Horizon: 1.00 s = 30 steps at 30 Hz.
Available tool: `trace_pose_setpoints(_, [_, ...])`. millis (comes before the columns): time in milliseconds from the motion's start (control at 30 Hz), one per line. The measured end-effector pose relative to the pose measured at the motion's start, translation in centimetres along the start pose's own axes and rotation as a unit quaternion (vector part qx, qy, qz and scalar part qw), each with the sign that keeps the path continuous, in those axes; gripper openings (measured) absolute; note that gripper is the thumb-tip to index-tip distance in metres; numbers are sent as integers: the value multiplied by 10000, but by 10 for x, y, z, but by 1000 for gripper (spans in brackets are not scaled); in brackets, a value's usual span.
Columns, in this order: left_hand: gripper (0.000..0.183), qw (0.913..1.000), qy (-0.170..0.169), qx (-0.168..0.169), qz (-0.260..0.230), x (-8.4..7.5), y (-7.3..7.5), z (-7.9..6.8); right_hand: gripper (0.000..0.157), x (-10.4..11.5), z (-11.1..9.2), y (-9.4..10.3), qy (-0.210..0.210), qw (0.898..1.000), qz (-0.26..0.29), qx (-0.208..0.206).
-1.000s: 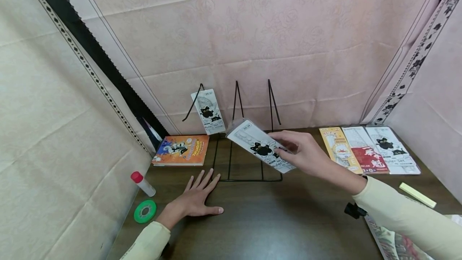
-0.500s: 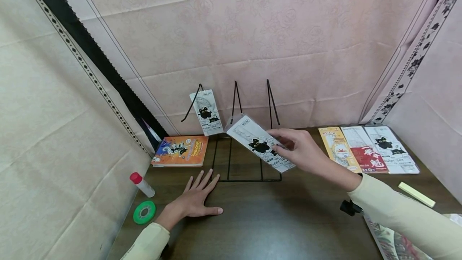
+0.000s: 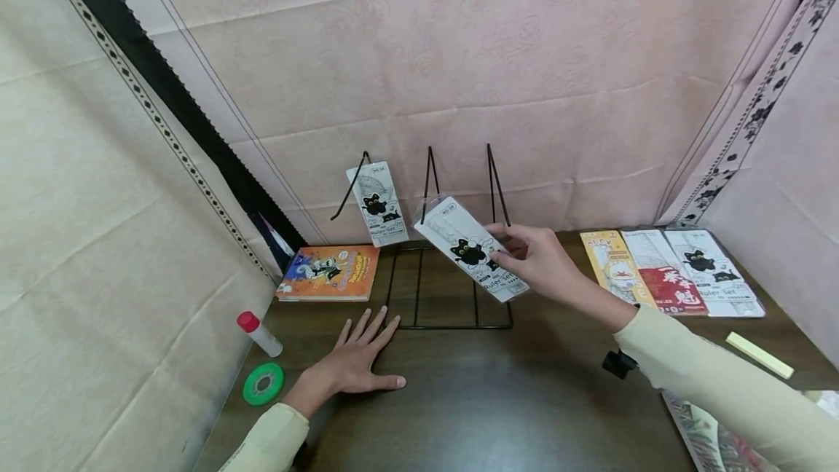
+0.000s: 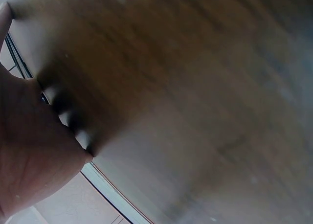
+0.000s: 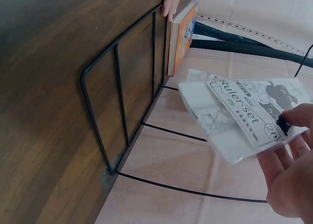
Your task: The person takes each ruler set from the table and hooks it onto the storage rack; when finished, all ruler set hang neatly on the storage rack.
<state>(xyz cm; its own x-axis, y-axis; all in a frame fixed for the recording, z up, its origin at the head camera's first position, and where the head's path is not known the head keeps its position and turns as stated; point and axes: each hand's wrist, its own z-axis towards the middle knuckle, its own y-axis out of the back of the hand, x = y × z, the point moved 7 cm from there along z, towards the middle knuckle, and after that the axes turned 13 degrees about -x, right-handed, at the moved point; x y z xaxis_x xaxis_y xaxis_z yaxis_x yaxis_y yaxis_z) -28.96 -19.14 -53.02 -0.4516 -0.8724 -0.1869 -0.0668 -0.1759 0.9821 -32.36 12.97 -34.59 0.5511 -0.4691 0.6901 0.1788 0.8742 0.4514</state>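
Note:
My right hand pinches a ruler set in a clear sleeve, thumb on its front and fingers behind. The packet is tilted, its top end right at the tip of the middle hook of a black wire stand. In the right wrist view the ruler set shows its lettering beside the thumb. Another ruler set hangs from the left hook. My left hand lies flat with fingers spread, fingertips at the stand's front left corner.
An orange book lies left of the stand. A glue stick and a green tape roll sit further left. On the right are several packets and a pale yellow strip. The right hook holds nothing.
My right hand has moved slightly up and left, bringing the ruler set's top end onto the middle hook's tip. The left hand stays in place.

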Motion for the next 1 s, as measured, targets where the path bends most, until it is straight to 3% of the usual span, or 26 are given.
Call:
trace_pose_setpoints(200, [107, 10000, 35, -13, 35, 4, -1, -2, 37, -5, 12, -11, -14, 9998, 191, 12])
trace_pose_setpoints(667, [107, 10000, 27, -37, -14, 3, 1, -4, 39, -20, 34, -26, -211, 9985, 113, -498])
trace_pose_setpoints(867, [107, 10000, 33, 20, -15, 1, 0, 0, 35, -31, 46, -31, -272, 9970, 381, -614])
trace_pose_setpoints(1000, [108, 10000, 4, 12, 47, 0, -1, 2, 35, -35, 54, -33, -161, 9967, 302, -738])
